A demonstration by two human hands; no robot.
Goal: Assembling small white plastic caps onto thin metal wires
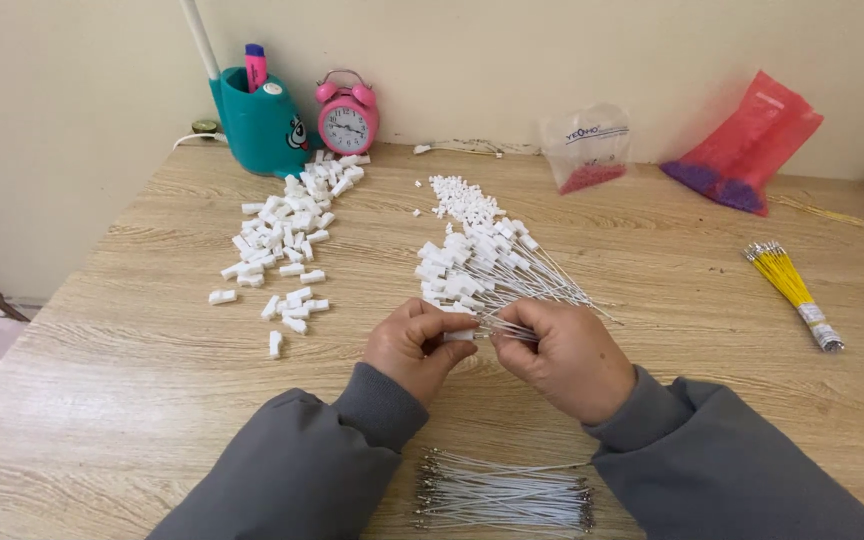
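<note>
My left hand (414, 345) pinches a small white plastic connector (460, 335) between thumb and fingers. My right hand (564, 352) holds a thin white wire (514, 333) with its end at that connector. Just beyond my hands lies a heap of finished white wires with connectors (487, 268). A bundle of loose white wires with metal tips (502, 492) rests near the table's front edge, between my grey sleeves. A scatter of loose white connectors (287, 240) spreads to the left.
On the wooden table (132, 400) stand a teal holder (257, 125) and a pink alarm clock (348, 118) at the back. A clear bag (586, 148), a red bag (747, 145) and a bundle of yellow wires (792, 290) lie to the right.
</note>
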